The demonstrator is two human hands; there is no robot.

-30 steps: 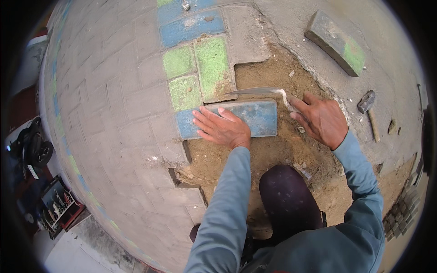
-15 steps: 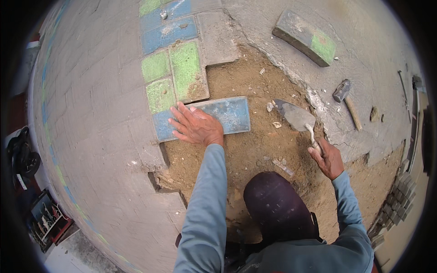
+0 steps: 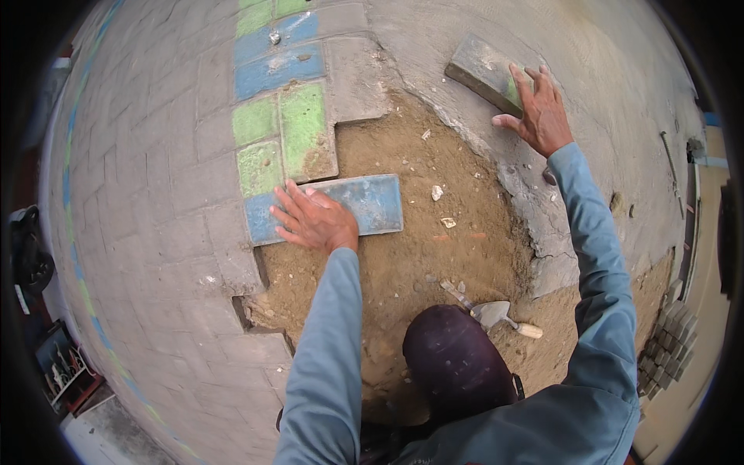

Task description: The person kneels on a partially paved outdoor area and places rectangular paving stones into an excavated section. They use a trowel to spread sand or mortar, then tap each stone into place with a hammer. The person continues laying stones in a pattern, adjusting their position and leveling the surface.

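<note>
My left hand (image 3: 319, 218) lies flat with its fingers spread on a blue-painted paving block (image 3: 370, 203), which juts out over the sand from the laid pavers. At the upper right, my right hand (image 3: 541, 116) is open, thumb and fingers apart, at the green-painted end of a loose grey paving block (image 3: 479, 70). Whether its fingertips touch that block I cannot tell. A pointed trowel (image 3: 493, 313) with a wooden handle rests on the sand beside my knee. My right arm hides most of a hammer (image 3: 549, 176); only part of its dark head shows.
Laid grey pavers (image 3: 163, 194) with blue and green painted ones cover the left. Bare sand (image 3: 457, 263) fills the stepped gap, with a broken concrete edge (image 3: 504, 174) on its right. Stones (image 3: 617, 203) and a metal rod (image 3: 672, 172) lie farther right, near stacked blocks (image 3: 666, 345).
My right hand has let go of the trowel, now lying by my knee, and reached up and away to the loose block. My left hand stays on the blue block.
</note>
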